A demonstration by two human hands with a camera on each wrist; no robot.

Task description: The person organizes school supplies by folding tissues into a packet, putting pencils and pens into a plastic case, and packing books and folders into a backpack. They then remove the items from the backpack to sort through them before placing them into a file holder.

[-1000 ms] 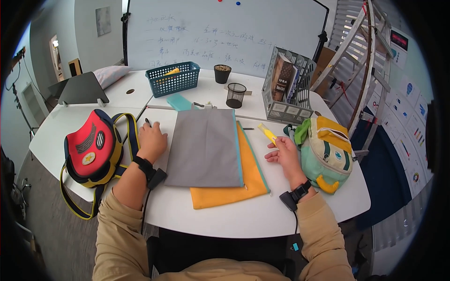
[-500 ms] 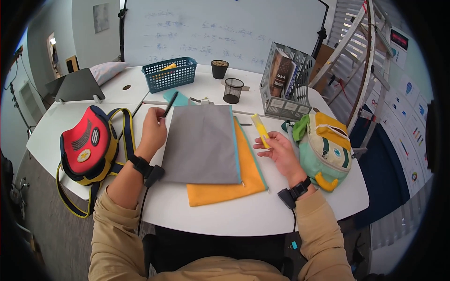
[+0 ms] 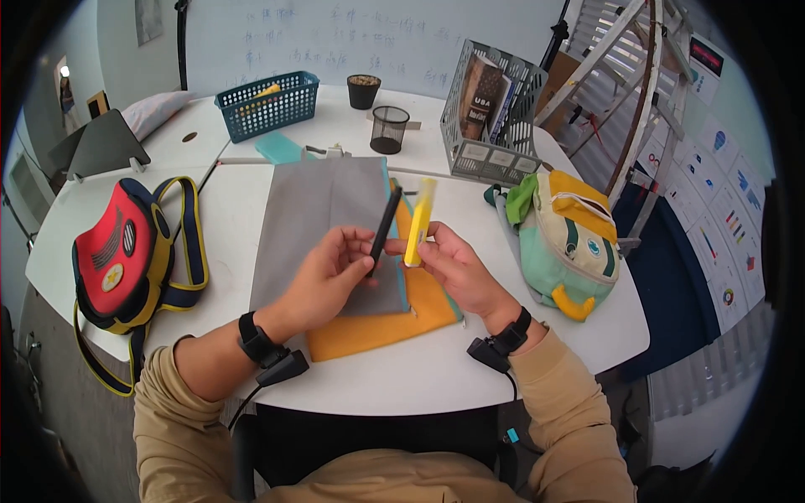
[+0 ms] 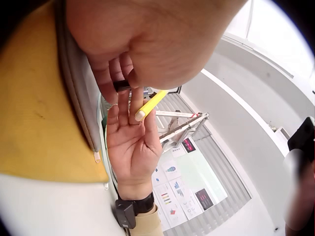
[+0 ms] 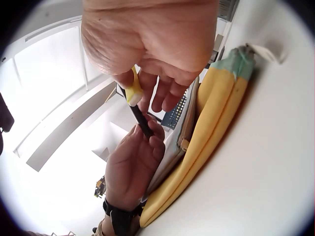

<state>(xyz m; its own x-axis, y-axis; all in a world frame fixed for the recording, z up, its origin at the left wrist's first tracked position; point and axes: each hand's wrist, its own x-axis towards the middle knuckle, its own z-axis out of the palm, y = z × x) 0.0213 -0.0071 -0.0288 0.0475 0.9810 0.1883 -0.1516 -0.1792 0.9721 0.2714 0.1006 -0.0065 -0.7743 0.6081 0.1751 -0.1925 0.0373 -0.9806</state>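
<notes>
My left hand (image 3: 327, 272) pinches a black pen (image 3: 386, 228) between thumb and fingers, the pen standing tilted upward. Close beside it, my right hand (image 3: 459, 270) grips a yellow highlighter (image 3: 418, 230), also pointing up. In the head view the two hands face each other above a grey zippered pouch (image 3: 306, 210), which lies partly over an orange pouch (image 3: 360, 335). From the left wrist, the highlighter (image 4: 151, 105) shows its pale end across the fingers of the right hand (image 4: 133, 152). The right wrist view has the black pen (image 5: 141, 120) behind the highlighter (image 5: 133, 91).
A red backpack (image 3: 117, 260) sits at the left, and a green and cream backpack (image 3: 574, 243) at the right. Toward the back stand a teal basket (image 3: 268, 109), a potted plant (image 3: 363, 92), a mesh pen cup (image 3: 389, 132) and a grey file box (image 3: 490, 159) with books.
My left hand has lifted the black pen off the table beside the grey pouch and brought it right. My right hand has moved left with the highlighter, so both now meet over the pouches.
</notes>
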